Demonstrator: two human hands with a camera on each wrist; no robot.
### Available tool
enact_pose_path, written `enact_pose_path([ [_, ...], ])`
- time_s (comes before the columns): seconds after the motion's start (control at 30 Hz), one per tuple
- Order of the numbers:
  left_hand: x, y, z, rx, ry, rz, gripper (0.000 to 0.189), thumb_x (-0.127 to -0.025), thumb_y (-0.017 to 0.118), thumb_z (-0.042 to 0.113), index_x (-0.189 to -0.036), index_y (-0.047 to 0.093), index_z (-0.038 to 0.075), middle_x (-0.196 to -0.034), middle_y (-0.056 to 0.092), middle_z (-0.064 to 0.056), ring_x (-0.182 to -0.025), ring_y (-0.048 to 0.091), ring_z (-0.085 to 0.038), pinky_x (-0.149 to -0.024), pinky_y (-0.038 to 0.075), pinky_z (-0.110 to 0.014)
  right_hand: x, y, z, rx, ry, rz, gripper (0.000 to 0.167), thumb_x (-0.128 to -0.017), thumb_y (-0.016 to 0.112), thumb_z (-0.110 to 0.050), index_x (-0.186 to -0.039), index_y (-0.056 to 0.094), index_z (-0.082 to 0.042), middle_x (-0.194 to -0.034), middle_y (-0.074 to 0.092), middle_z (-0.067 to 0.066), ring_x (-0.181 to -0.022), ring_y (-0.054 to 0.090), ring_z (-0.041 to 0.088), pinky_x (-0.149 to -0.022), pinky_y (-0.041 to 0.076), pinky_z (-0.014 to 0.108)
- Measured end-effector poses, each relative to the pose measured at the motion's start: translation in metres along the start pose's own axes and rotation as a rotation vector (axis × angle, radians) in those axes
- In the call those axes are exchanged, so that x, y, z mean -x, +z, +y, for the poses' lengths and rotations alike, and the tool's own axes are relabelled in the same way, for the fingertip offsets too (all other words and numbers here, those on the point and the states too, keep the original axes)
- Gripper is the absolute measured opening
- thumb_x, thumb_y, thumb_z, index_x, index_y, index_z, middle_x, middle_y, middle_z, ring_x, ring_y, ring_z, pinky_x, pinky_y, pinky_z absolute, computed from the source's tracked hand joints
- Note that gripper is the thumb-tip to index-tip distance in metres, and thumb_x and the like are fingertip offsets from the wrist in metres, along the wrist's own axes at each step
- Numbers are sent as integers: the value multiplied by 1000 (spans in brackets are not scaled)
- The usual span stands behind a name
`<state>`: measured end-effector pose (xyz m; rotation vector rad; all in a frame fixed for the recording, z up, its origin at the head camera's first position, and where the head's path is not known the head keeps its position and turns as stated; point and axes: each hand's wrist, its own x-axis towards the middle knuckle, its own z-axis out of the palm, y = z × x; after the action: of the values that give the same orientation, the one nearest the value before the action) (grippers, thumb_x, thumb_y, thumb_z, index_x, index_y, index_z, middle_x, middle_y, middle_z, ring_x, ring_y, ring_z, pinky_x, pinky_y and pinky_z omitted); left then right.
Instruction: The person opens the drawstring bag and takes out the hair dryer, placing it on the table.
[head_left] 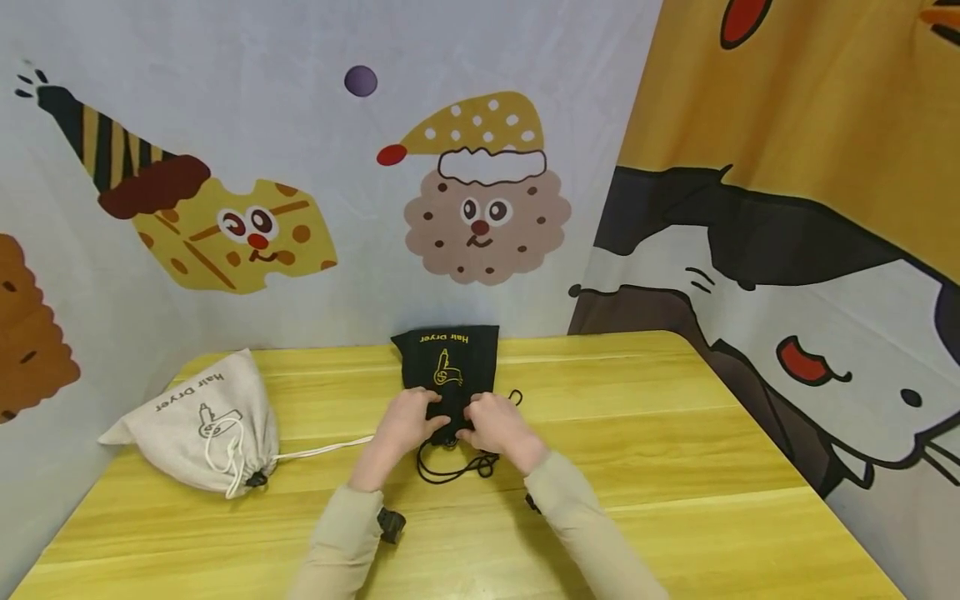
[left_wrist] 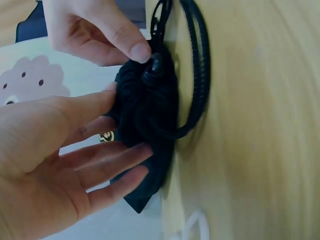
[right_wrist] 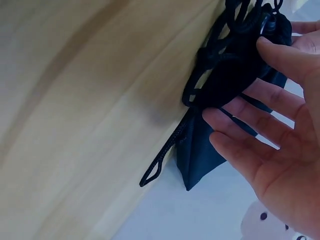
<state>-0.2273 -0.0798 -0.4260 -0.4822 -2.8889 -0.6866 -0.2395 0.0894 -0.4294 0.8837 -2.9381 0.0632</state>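
Note:
A black drawstring bag (head_left: 468, 358) with yellow "Hair Dryer" lettering and a dryer drawing lies near the table's far edge. Its gathered mouth (left_wrist: 145, 95) faces me, with a black cord lock (left_wrist: 155, 67) and loose black cords (head_left: 450, 477). On the bag's left side, my left hand (head_left: 408, 421) touches the cloth with thumb and fingers spread. My right hand (head_left: 498, 425) is at the other side, thumb tip close by the cord lock and long fingers (right_wrist: 240, 150) fairly straight against the cloth. A cord loop (right_wrist: 152, 172) sticks out beside the bag.
A beige drawstring bag (head_left: 217, 425), also marked "Hair Dryer", sits full at the table's left. Its white cord (head_left: 322, 450) stretches toward my left wrist. The wood-grain table (head_left: 675, 467) backs onto a cartoon-printed curtain (head_left: 360, 308).

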Motion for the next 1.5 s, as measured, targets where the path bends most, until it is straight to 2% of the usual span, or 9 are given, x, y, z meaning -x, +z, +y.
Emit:
enact_pose_path([
  [0.37,-14,20,12,89,115,-14,27,-84,72,22,-101,72,1,-108,71,-17,-111,63,-35,-90,53,-43,16,0,27,-3,4,23,20,-83,72,-33,-89,74,-13,-87,66,3,-76,64,19,-63,54,31],
  [0.53,-15,24,16,133,129,-60,31,-80,75,21,-105,71,2,-120,65,-21,-117,58,-38,-96,49,-45,22,0,37,9,1,65,18,-82,73,-29,-91,74,-14,-86,66,1,-74,65,19,-62,54,30],
  [0.6,-13,24,19,121,123,-72,35,-77,78,21,-105,70,2,-126,60,-22,-112,60,-40,-94,50,-45,24,0,39,10,-5,82,17,-82,74,-28,-90,74,-14,-85,66,1,-73,65,17,-61,53,28],
  [0.67,-11,24,22,99,119,-71,37,-75,80,21,-104,68,2,-125,56,-21,-98,63,-37,-87,53,-43,25,0,40,9,-16,99,14,-81,74,-26,-88,73,-13,-83,66,1,-70,64,16,-59,51,26],
  [0.77,-8,24,26,44,120,-51,34,-74,81,21,-98,64,5,-110,50,-14,-74,57,-24,-70,52,-34,26,0,40,14,-33,120,11,-80,75,-24,-82,71,-13,-78,63,0,-65,61,14,-55,48,23],
  [0.83,-8,25,28,6,130,-34,31,-74,81,21,-94,61,6,-98,48,-10,-66,50,-18,-62,48,-30,26,0,40,16,-40,131,11,-79,75,-22,-78,69,-13,-76,61,0,-62,59,13,-53,45,22],
  [1.0,-8,26,29,-85,152,1,28,-74,81,19,-87,59,9,-85,48,-4,-64,47,-15,-58,44,-27,26,0,39,18,-43,151,13,-78,75,-21,-73,66,-13,-73,59,0,-59,57,14,-51,44,23],
  [1.2,-9,26,30,-174,162,28,26,-72,80,20,-81,57,11,-80,49,-2,-59,44,-14,-53,38,-26,27,0,39,27,-37,169,13,-78,75,-21,-76,66,-12,-73,58,-1,-60,58,14,-52,46,23],
  [1.5,-10,26,30,-250,148,71,24,-70,76,23,-81,59,12,-78,52,-2,-56,46,-18,-52,40,-28,27,-1,39,41,-6,185,14,-77,75,-21,-74,64,-13,-73,56,-1,-58,55,12,-50,44,22],
])
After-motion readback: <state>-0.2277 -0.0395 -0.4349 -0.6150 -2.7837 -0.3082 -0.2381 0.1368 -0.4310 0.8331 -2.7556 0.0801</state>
